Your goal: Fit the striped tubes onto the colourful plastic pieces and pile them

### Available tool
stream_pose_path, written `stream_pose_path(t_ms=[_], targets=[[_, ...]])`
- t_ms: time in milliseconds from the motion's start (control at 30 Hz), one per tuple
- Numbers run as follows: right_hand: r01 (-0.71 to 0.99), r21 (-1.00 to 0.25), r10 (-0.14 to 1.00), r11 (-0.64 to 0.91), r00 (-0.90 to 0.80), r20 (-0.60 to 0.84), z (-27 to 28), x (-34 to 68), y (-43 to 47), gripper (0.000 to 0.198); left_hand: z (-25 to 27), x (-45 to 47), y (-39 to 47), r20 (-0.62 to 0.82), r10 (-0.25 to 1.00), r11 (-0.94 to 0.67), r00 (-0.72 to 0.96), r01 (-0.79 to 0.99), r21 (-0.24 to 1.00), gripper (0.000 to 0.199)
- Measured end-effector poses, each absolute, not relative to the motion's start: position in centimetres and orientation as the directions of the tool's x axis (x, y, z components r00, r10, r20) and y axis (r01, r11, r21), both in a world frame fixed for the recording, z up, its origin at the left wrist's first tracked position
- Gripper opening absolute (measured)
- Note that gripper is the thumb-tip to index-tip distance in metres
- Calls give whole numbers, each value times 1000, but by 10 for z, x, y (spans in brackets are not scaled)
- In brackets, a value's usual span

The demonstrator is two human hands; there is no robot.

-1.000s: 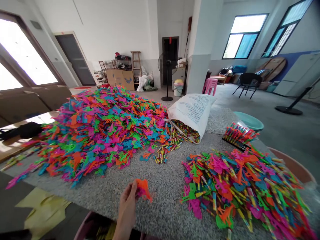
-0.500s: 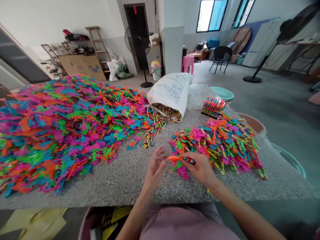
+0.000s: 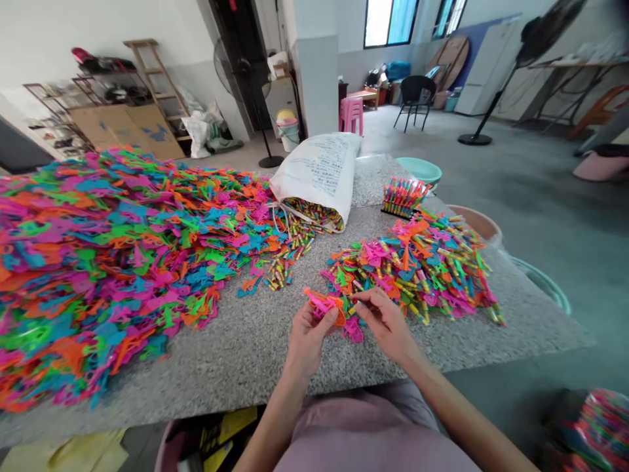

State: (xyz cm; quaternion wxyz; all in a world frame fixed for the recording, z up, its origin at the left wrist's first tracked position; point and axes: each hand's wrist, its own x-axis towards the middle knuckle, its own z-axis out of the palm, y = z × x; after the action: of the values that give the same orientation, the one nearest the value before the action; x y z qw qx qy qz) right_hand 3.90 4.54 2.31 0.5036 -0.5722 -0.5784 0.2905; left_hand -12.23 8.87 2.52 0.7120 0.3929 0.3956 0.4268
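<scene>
My left hand point(image 3: 303, 341) is closed around a pink and an orange flat plastic piece point(image 3: 323, 304), pinned under the thumb. Just to its right, my right hand point(image 3: 389, 326) pinches a small yellowish patterned tube point(image 3: 352, 305) between thumb and fingertips, close to the plastic pieces. Whether the tube touches them I cannot tell. Behind and beside my right hand lies a heap of plastic pieces with patterned tubes point(image 3: 432, 265). A much larger mound of bright pink, blue, green and orange plastic pieces point(image 3: 142, 262) covers the table's left side.
A white sack point(image 3: 317, 167) lies on the speckled stone table point(image 3: 236, 367), spilling patterned tubes point(image 3: 295, 246) from its mouth. Upright tubes stand in a black rack point(image 3: 403, 196). Tubs stand beyond the right edge; a bin point(image 3: 167, 446) sits below the front edge.
My left hand has closed on pink and orange pieces; it was spread and empty before. My right hand, which held an orange piece, now pinches a small tube. The view has shifted slightly.
</scene>
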Motion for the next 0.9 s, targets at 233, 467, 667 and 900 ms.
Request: stream_pose_path(t_ms=[233, 467, 667, 900], targets=[[292, -938, 958, 186, 159, 240, 23, 37, 46, 26, 21, -120, 85, -190, 930, 273, 315, -242, 931, 29], [284, -945, 937, 163, 254, 238, 21, 37, 42, 22, 24, -117, 87, -166, 933, 233, 320, -184, 955, 28], [261, -949, 944, 178, 225, 239, 21, 41, 45, 20, 22, -117, 90, -143, 934, 205, 328, -163, 965, 28], [210, -964, 971, 166, 138, 197, 12, 34, 48, 19, 21, -123, 89, -75, 923, 116, 378, -87, 989, 25]])
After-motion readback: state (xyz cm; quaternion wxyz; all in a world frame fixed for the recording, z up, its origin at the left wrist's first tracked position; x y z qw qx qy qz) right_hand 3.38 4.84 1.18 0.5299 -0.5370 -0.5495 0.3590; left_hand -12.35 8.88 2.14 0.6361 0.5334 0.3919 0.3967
